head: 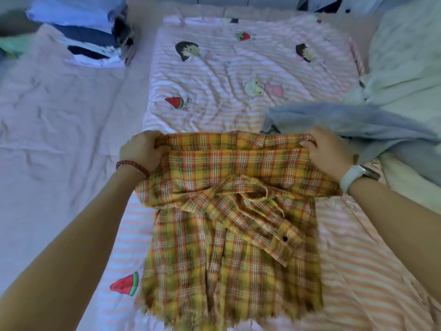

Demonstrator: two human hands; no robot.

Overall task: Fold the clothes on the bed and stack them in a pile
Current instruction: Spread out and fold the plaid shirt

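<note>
I note a pink-and-white striped quilt (pixel 214 87) spread across the centre of the frame, creased, printed with cartoon children, watermelon slices and a strawberry. Beneath it, filling the left side, I see a plain pale pink sheet (pixel 59 120), wrinkled. At the right edge lies a rumpled white blanket (pixel 405 68), fluffy in texture, touching the quilt's right border. Along the top of the frame a white panelled surface (pixel 202 0) is visible; I cannot tell whether it is a wall or a cabinet.
</note>
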